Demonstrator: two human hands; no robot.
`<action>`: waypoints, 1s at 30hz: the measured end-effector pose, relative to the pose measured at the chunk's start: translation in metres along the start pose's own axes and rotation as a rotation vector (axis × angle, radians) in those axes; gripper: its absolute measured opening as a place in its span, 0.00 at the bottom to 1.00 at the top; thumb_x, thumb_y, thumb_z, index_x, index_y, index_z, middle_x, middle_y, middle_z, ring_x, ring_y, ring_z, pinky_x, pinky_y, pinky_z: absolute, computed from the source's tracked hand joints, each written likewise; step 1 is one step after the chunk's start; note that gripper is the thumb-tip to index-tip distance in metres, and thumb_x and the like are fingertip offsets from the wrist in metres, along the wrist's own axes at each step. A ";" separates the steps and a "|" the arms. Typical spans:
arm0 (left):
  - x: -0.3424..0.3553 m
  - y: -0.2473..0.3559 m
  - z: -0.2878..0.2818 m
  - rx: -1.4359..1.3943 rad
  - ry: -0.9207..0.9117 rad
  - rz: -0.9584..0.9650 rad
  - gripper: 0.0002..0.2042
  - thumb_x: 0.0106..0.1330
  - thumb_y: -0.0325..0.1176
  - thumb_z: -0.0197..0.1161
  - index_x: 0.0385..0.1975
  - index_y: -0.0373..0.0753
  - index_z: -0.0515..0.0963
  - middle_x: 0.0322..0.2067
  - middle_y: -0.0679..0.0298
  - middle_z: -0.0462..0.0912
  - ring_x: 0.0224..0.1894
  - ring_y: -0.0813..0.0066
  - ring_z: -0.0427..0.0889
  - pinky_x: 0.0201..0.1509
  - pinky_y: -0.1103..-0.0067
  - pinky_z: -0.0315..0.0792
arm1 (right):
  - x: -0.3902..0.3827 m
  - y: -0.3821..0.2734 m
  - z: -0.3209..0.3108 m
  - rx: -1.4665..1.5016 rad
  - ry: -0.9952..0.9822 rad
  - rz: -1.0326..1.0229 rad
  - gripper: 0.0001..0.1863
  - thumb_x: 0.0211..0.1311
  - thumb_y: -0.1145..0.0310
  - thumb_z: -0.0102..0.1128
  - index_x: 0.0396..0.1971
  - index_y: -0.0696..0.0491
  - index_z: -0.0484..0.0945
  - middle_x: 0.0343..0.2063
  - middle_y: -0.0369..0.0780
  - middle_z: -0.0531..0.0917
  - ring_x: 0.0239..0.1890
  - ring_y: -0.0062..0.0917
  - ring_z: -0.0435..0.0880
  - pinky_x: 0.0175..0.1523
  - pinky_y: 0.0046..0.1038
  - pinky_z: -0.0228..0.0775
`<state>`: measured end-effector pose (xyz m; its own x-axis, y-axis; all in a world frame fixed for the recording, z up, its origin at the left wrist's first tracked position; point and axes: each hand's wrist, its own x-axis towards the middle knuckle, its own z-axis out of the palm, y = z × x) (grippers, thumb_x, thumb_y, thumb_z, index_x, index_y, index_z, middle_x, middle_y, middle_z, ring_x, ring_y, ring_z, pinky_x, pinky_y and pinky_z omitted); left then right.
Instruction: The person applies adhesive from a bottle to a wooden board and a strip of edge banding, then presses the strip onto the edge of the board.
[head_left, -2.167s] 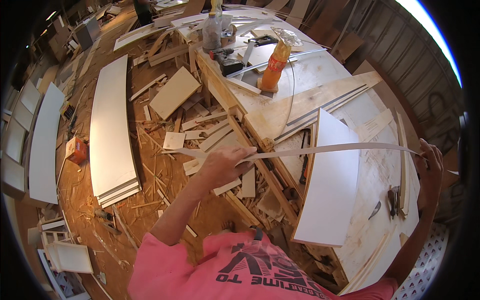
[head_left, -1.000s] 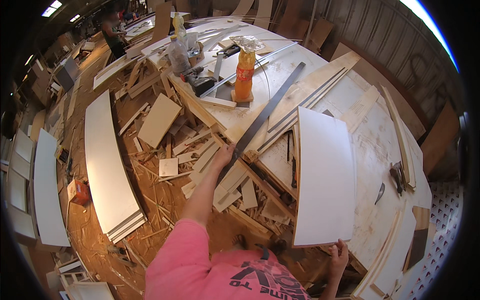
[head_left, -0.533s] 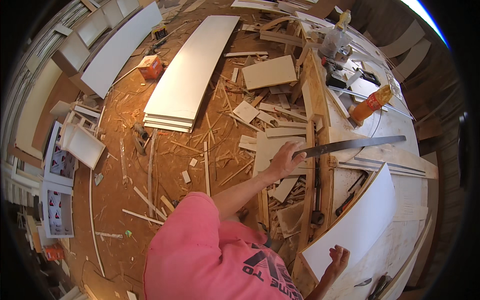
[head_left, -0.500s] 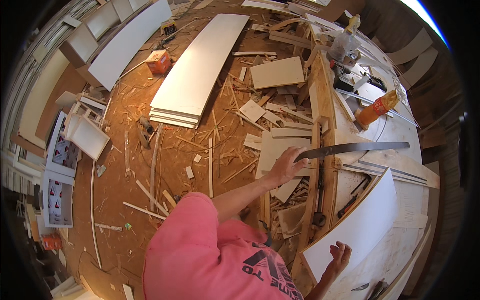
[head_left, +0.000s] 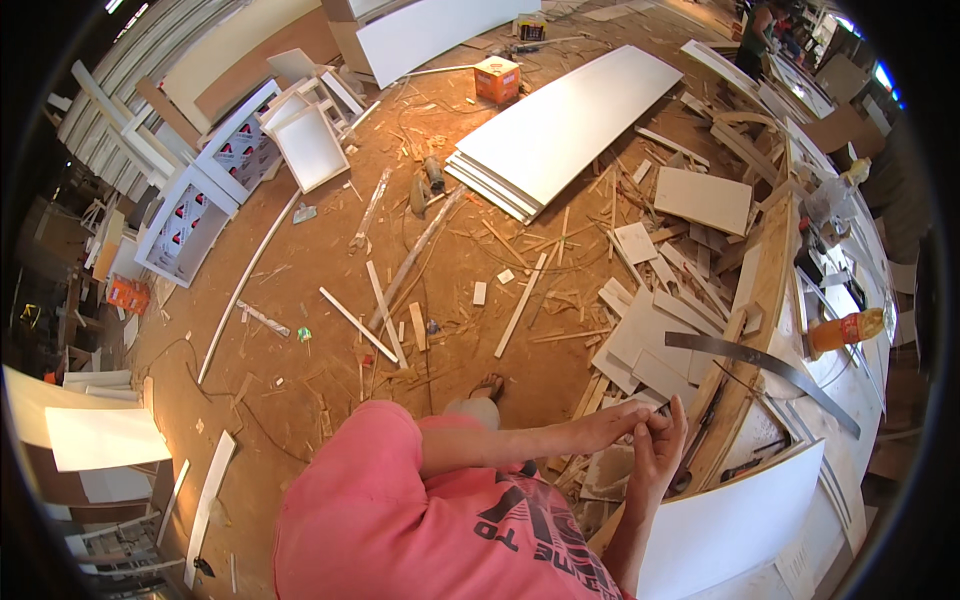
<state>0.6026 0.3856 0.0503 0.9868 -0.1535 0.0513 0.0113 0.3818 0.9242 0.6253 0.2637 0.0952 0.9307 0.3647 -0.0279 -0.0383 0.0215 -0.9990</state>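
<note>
My left hand [head_left: 612, 426] and my right hand [head_left: 656, 446] meet in front of me at the near edge of the workbench, fingertips touching. The left fingers are pinched together. On the right hand one finger points up while the others close against the left fingertips. Whatever sits between them, if anything, is too small to make out. Just beyond them a long dark flat strip [head_left: 768, 368] lies across the bench edge, touched by neither hand. A white panel [head_left: 735, 525] rests on the bench beside my right forearm.
An orange bottle [head_left: 846, 331] stands on the bench [head_left: 745, 400]. Scrap boards [head_left: 640, 345] and offcuts litter the floor beside it. Farther off are stacked long white panels [head_left: 565, 130], an orange box [head_left: 497, 80] and white open cabinets [head_left: 190, 225]. Another person [head_left: 755, 40] is at the far right.
My left hand has let go of the dark strip, which now lies on the bench edge. Both hands have come together. The view has turned toward the left.
</note>
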 end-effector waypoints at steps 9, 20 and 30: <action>-0.033 0.025 -0.099 -0.091 0.087 0.011 0.30 0.72 0.57 0.36 0.61 0.37 0.60 0.49 0.63 0.70 0.45 0.77 0.68 0.47 0.79 0.65 | 0.029 0.006 0.117 0.291 -0.036 -0.046 0.25 0.66 0.77 0.48 0.63 0.57 0.57 0.36 0.38 0.78 0.40 0.18 0.76 0.48 0.23 0.69; -0.093 0.137 -0.288 0.062 0.508 0.214 0.30 0.73 0.52 0.37 0.66 0.34 0.54 0.61 0.54 0.64 0.63 0.66 0.63 0.67 0.72 0.56 | 0.083 -0.012 0.342 0.239 -0.242 -0.121 0.30 0.72 0.63 0.40 0.69 0.49 0.44 0.56 0.50 0.69 0.60 0.32 0.68 0.61 0.37 0.61; -0.145 0.157 -0.382 -0.263 0.737 0.321 0.31 0.74 0.54 0.30 0.67 0.37 0.51 0.61 0.53 0.63 0.63 0.61 0.63 0.67 0.69 0.56 | 0.141 -0.050 0.428 0.375 -0.284 -0.248 0.34 0.69 0.61 0.44 0.70 0.49 0.42 0.66 0.48 0.57 0.66 0.37 0.60 0.67 0.39 0.52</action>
<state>0.5230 0.8154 0.0431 0.8004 0.5975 -0.0483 -0.3403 0.5192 0.7840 0.6028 0.7125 0.1558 0.7955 0.5424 0.2703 -0.0052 0.4521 -0.8920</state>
